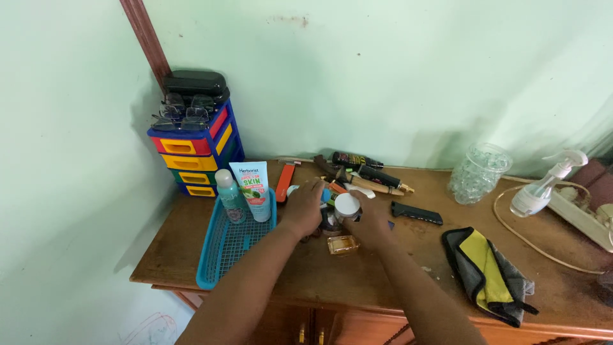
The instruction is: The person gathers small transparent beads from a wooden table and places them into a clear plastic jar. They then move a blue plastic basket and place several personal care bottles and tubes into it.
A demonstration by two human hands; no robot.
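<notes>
The bench [562,287] is warm brown wood. The basket [220,255] is bright blue with a grid mesh. The tube [251,190] standing in it is white with green and red print, and the bottle [228,195] beside it is teal with a pale cap. The little drawer unit [195,150] has a blue frame with red, yellow and green drawers. The cloth [488,271] is grey and yellow with black edging. The jar lid [347,206] is white, the comb [416,213] black, the wall [383,70] pale green.
</notes>
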